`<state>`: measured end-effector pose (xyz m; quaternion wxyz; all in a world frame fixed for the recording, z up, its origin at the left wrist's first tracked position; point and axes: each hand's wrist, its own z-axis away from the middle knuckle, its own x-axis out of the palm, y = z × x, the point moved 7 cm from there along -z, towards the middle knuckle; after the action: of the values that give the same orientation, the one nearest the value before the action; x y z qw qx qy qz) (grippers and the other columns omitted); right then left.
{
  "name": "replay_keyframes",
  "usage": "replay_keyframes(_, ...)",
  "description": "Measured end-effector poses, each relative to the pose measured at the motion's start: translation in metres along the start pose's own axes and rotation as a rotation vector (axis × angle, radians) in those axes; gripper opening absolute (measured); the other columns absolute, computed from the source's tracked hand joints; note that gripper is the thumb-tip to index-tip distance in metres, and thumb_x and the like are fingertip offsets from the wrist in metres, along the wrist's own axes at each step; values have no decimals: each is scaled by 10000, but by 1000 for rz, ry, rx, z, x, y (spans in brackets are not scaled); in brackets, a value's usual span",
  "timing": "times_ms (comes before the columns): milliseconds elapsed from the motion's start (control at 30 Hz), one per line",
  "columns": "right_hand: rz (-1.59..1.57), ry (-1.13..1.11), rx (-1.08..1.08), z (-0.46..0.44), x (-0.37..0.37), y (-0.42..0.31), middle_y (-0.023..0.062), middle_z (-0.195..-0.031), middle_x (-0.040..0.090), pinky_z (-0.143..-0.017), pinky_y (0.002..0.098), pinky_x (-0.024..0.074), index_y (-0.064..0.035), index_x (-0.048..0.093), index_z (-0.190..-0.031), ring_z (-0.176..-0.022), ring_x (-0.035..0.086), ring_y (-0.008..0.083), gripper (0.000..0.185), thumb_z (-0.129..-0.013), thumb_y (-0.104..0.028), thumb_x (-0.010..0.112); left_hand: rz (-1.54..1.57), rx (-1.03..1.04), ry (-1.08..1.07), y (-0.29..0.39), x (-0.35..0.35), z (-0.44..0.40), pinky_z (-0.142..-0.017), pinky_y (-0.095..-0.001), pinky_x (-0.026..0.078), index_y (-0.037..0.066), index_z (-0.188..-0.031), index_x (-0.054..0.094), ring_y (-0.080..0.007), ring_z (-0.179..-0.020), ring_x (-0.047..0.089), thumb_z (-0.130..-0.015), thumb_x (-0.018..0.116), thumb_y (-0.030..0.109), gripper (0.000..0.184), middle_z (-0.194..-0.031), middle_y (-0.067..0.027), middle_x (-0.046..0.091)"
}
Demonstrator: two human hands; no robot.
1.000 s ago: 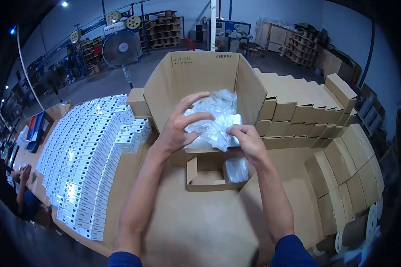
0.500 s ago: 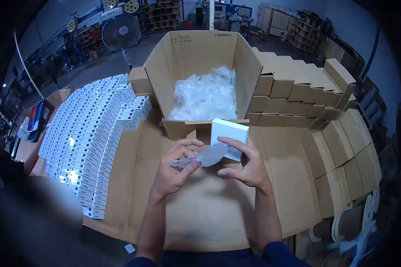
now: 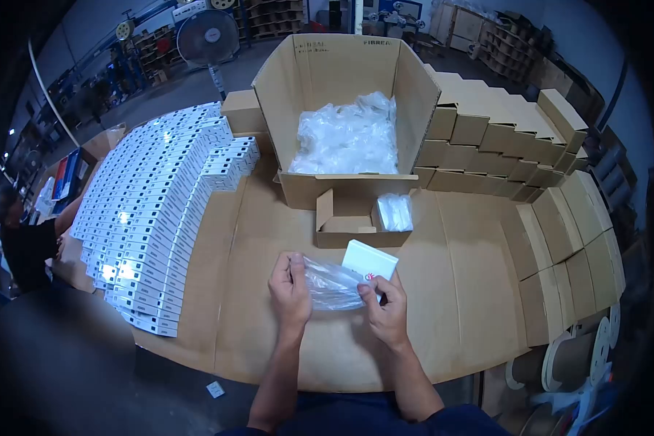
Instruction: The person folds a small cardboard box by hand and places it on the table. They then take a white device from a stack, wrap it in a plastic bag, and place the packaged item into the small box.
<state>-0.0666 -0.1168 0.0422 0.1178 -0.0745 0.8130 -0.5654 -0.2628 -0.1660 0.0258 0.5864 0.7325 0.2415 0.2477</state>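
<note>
My left hand [image 3: 291, 288] is closed on one end of a clear plastic bag [image 3: 328, 285], which stretches across to the right. My right hand [image 3: 386, 314] pinches a flat white box [image 3: 370, 259] between thumb and fingers, and the bag's other end lies at its thumb. A small red mark shows on the box near that thumb. Whether the box is partly inside the bag I cannot tell. Just beyond the hands stands a small open carton [image 3: 356, 239], with plastic-wrapped white boxes [image 3: 395, 213] at its right end.
A large carton [image 3: 269, 91] full of clear plastic bags [image 3: 347, 136] stands behind. Rows of white boxes [image 3: 149, 211] fill the left side. Brown cartons [image 3: 479, 123] are stacked at the right. A person [image 3: 29, 243] is at the far left.
The bag now stretches between both hands, and the white box sits lower in my right hand. My view has shifted, bringing the small open carton out from behind the hands.
</note>
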Motion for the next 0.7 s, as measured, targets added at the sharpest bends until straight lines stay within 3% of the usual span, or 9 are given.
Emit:
replay_keyframes(33,-9,7,3,5,-2,0,130,-993,544,-817,329,456,47,621,-806,-904,543,224,234,-927,-112,741,-38,-18,-20,-2,-1,2,-662,-217,397,32,-989,565,-45,-787,468,-1100,496,233,240,-877,10,533)
replay_keyframes(133,54,23,10,16,-8,0,136,-1004,558,-824,346,462,41,647,-815,-905,560,250,218,-932,-119,738,-39,163,183,23,-2,17,-686,-262,416,7,-1045,590,-110,-842,499,-1050,588,209,202,-951,-50,551)
replay_keyframes(233,85,56,-13,17,-13,-3,142,-996,567,-803,367,463,38,663,-824,-889,568,268,215,-932,-130,742,-498,622,194,59,-11,33,-720,-335,442,0,-1102,607,-208,-893,531,-969,690,151,219,-1022,-108,555)
replay_keyframes(267,115,57,-20,18,-16,-6,142,-992,567,-795,370,462,39,662,-823,-884,566,268,218,-931,-133,743,-554,712,180,64,-11,41,-751,-379,447,28,-1117,658,-262,-903,549,-882,768,98,269,-1033,-120,572)
replay_keyframes(400,100,53,-12,20,-17,-5,143,-982,563,-769,369,458,42,660,-819,-871,565,269,219,-926,-130,745,-668,823,-11,96,9,50,-752,-372,455,99,-1070,759,-247,-938,576,-768,848,98,314,-1021,-78,614)
replay_keyframes(533,108,30,0,23,-16,-11,148,-985,567,-765,365,467,44,660,-811,-857,567,268,202,-916,-104,747,-642,763,-93,86,20,45,-781,-392,478,99,-971,751,-260,-934,600,-756,841,74,235,-993,-48,632)
replay_keyframes(700,132,22,24,28,-20,-2,152,-1004,576,-764,374,494,43,669,-817,-867,598,273,183,-891,-90,771,-573,799,-303,85,29,44,-816,-433,496,54,-968,676,-296,-943,613,-788,780,15,212,-970,-103,634)
